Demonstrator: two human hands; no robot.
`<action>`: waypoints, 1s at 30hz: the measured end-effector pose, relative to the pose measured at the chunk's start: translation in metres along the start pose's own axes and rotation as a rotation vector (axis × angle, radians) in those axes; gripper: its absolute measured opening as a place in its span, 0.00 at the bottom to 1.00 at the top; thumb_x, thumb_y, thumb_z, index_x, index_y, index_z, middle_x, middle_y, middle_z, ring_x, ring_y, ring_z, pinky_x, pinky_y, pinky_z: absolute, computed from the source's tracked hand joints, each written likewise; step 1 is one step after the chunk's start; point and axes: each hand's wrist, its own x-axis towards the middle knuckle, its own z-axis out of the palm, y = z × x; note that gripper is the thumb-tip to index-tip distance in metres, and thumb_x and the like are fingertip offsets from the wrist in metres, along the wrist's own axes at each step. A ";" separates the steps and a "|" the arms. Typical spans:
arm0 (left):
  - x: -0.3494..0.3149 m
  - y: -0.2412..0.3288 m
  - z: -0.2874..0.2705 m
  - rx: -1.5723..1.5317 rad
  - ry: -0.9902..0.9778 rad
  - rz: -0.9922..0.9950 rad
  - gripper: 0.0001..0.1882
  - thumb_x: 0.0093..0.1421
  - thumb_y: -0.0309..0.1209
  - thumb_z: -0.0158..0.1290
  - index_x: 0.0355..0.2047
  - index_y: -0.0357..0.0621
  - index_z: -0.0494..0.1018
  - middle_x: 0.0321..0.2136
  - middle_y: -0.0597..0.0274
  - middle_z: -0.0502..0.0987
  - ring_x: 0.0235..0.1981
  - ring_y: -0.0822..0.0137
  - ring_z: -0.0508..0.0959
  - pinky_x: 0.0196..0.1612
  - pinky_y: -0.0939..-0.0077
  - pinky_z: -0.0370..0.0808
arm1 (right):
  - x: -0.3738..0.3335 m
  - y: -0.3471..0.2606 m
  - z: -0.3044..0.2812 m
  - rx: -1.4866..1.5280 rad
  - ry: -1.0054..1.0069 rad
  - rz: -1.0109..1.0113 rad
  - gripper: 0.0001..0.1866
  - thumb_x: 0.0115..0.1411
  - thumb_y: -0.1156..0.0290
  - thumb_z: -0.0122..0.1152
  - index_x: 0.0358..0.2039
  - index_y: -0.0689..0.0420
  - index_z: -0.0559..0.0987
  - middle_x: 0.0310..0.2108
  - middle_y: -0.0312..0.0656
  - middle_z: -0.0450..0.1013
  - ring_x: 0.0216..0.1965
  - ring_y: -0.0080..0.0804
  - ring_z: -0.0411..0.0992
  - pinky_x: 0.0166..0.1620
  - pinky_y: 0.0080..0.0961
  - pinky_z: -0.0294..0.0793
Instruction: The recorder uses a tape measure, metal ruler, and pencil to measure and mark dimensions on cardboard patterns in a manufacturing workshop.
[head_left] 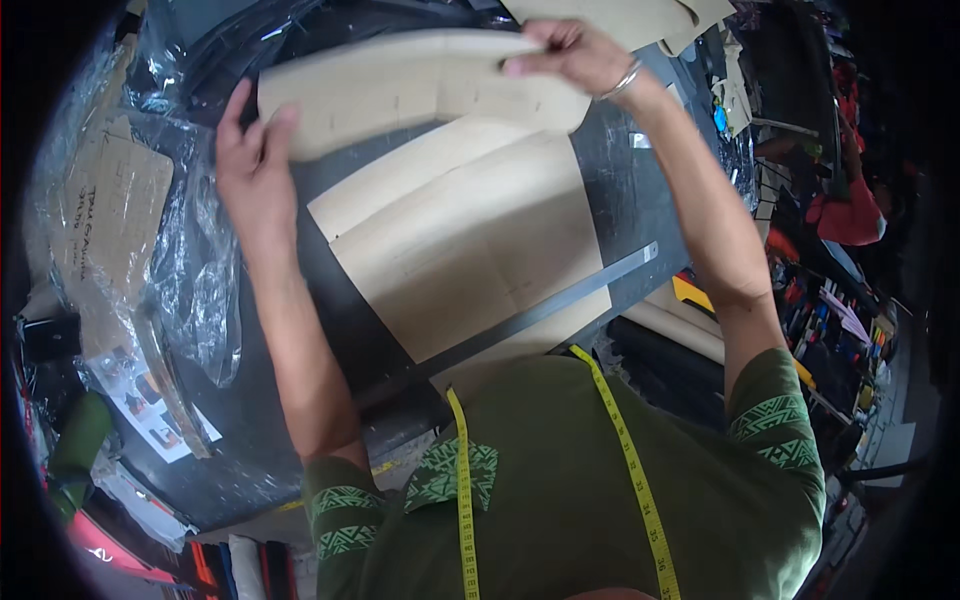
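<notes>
1. From where I'm standing, the person is handling a curved brown-paper strip, which is spanning the gap between both hands' fingers; positioning or checking this piece seems to be the step in hand.
2. The right hand is pinching the strip's upper edge between thumb and fingers.
3. The left hand is reaching around the strip's other end, thumb in front, fingers spreading beside the edge; with the blur, I can't tell whether they're gripping.
4. To my eye, the next move is calling for even support at both ends, so the paper isn't creasing.
5. Nearer the body than the fingers, a larger brown-paper sheet is lying on the dark counter, with a metal ruler crossing its near part.
6. Left of the left fingers, clear plastic sheeting and a cardboard piece are resting.
7. Well right of the right fingers, cluttered goods are filling the room's side, and someone's red garment is showing.
</notes>
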 end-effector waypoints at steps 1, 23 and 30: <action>0.005 -0.001 0.014 0.034 -0.039 0.016 0.32 0.64 0.32 0.64 0.64 0.34 0.67 0.60 0.57 0.75 0.49 0.74 0.75 0.53 0.80 0.71 | 0.005 0.037 -0.030 0.103 0.066 0.069 0.07 0.63 0.67 0.71 0.35 0.55 0.83 0.30 0.29 0.78 0.34 0.16 0.73 0.38 0.19 0.71; -0.171 0.021 0.059 0.723 -0.624 0.478 0.17 0.61 0.32 0.63 0.50 0.46 0.79 0.59 0.57 0.69 0.67 0.51 0.62 0.71 0.45 0.56 | -0.219 0.165 -0.007 -0.010 1.037 0.116 0.19 0.62 0.89 0.42 0.44 0.63 0.81 0.44 0.42 0.78 0.41 0.29 0.78 0.49 0.25 0.77; -0.222 0.018 0.062 0.850 -0.617 0.432 0.24 0.61 0.33 0.63 0.57 0.43 0.75 0.64 0.53 0.66 0.71 0.47 0.58 0.72 0.43 0.52 | -0.296 0.195 0.040 0.527 1.234 0.119 0.13 0.71 0.85 0.40 0.44 0.67 0.77 0.42 0.43 0.76 0.39 0.30 0.77 0.43 0.29 0.89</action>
